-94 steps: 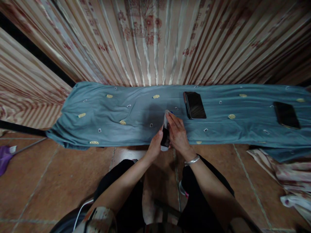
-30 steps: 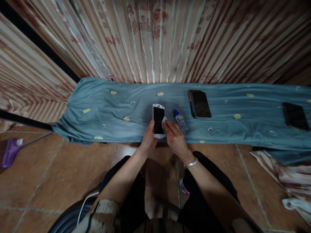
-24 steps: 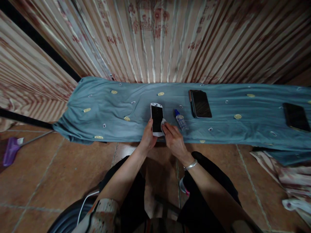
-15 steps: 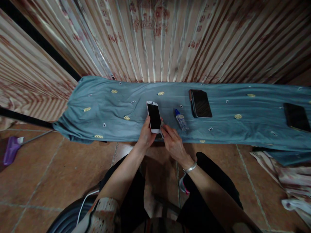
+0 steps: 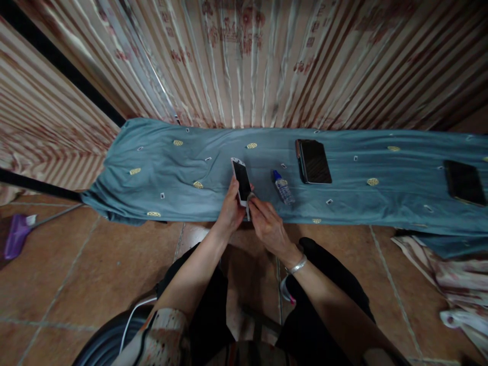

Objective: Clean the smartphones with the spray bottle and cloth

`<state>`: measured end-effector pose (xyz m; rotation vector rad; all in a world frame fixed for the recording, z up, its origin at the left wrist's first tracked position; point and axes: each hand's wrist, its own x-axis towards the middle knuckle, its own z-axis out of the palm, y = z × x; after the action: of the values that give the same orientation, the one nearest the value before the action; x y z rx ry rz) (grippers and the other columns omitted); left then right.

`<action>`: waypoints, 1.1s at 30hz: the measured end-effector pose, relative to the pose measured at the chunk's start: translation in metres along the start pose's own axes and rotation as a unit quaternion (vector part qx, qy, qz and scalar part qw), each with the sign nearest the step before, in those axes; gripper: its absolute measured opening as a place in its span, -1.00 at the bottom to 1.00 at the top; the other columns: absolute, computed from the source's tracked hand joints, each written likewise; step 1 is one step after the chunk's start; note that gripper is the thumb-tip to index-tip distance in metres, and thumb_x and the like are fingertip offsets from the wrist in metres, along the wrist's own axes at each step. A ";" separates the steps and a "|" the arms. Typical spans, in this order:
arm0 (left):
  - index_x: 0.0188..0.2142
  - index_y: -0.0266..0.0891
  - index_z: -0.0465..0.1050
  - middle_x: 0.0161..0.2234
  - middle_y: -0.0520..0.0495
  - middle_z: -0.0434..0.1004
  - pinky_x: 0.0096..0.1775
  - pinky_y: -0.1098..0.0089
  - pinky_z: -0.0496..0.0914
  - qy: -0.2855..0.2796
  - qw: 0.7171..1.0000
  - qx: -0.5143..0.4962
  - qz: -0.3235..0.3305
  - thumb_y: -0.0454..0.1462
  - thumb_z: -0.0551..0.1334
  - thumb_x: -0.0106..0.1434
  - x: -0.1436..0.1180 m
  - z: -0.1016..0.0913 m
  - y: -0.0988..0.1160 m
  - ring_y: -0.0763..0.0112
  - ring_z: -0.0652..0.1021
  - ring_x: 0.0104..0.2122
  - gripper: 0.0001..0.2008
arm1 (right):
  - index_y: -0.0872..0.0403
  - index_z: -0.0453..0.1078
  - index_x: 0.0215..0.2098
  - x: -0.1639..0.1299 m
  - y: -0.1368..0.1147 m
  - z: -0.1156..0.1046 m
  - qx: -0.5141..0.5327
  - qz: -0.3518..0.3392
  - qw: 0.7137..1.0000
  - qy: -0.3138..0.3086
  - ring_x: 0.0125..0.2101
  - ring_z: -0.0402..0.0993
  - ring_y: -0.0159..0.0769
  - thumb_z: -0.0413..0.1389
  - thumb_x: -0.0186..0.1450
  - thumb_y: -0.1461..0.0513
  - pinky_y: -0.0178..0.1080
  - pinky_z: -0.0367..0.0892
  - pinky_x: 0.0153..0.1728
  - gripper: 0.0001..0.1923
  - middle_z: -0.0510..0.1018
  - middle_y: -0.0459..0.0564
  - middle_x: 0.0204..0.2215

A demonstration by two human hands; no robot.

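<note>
A white smartphone [image 5: 242, 180] with a dark screen is held tilted near the front edge of the cloth-covered surface. My left hand [image 5: 229, 209] is closed around its lower left side. My right hand [image 5: 269, 223], with a silver bracelet at the wrist, pinches a small greyish cloth [image 5: 249, 202] against the phone's lower right corner. Just right of the hands lies a clear bottle with a blue cap [image 5: 283, 188]. The fingertips of my right hand are partly hidden.
A dark tablet [image 5: 315, 161] lies on a brown-edged item on the blue-green patterned cloth [image 5: 171, 168]. Another dark device [image 5: 464, 182] lies far right. Pleated curtains [image 5: 236, 76] hang behind. A purple dustpan-like head [image 5: 17, 236] is on the tiled floor at left.
The phone has turned slightly, its screen now seen at a steeper angle. My right hand has shifted a little left with the cloth, over the phone's lower corner.
</note>
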<state>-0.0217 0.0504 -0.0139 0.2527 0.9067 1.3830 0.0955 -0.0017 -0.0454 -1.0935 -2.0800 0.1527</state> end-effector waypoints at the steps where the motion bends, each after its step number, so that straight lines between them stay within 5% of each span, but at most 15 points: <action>1: 0.02 -0.16 0.49 -0.36 0.02 0.56 -0.11 0.38 0.41 -0.002 1.000 0.000 0.004 -0.23 0.18 0.36 0.000 0.001 0.000 0.42 0.58 -0.31 -0.73 | 0.15 0.36 0.23 0.001 0.000 0.000 -0.001 0.002 1.000 -0.002 0.09 0.48 -0.11 -0.09 0.45 0.35 -0.04 0.45 0.10 -0.57 0.53 0.24 0.09; 10: 0.09 -0.12 0.46 -0.23 0.01 0.58 -0.19 0.43 0.42 -0.024 0.999 0.019 0.029 -0.25 0.17 0.36 -0.002 0.002 -0.005 0.47 0.55 -0.33 -0.68 | 0.12 0.46 0.11 0.007 -0.001 -0.006 -0.008 0.006 1.000 -0.002 -0.01 0.53 -0.15 -0.08 0.46 0.33 -0.06 0.47 0.07 -0.64 0.58 0.17 0.03; 18: 0.11 -0.16 0.41 -0.39 0.07 0.52 -0.25 0.51 0.40 -0.013 0.999 0.030 -0.001 -0.27 0.14 0.39 -0.007 0.006 -0.004 0.53 0.53 -0.39 -0.68 | 0.17 0.44 0.11 0.014 -0.007 -0.007 -0.008 -0.008 0.999 0.040 -0.01 0.52 -0.14 -0.04 0.47 0.30 -0.06 0.44 0.10 -0.67 0.59 0.18 0.01; 26: -0.06 -0.23 0.44 -0.48 0.04 0.51 -0.37 0.47 0.36 -0.013 0.999 0.004 -0.031 -0.19 0.07 0.43 -0.002 0.003 -0.003 0.50 0.50 -0.52 -0.75 | 0.12 0.43 0.13 0.012 0.000 -0.002 -0.002 -0.001 1.000 0.015 -0.01 0.51 -0.12 -0.04 0.46 0.29 -0.03 0.44 0.08 -0.66 0.57 0.18 0.03; 33: -0.03 -0.24 0.43 -0.47 0.00 0.54 -0.28 0.45 0.40 0.005 0.998 0.002 -0.056 -0.17 0.05 0.43 -0.001 0.003 0.003 0.45 0.55 -0.46 -0.72 | 0.10 0.44 0.12 0.010 0.003 -0.003 -0.016 0.000 1.000 -0.011 -0.03 0.51 -0.12 -0.05 0.46 0.30 -0.02 0.45 0.06 -0.65 0.58 0.16 0.01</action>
<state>-0.0216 0.0514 -0.0098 0.1947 0.9190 1.2810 0.0959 0.0074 -0.0387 -1.1153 -2.1087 0.1337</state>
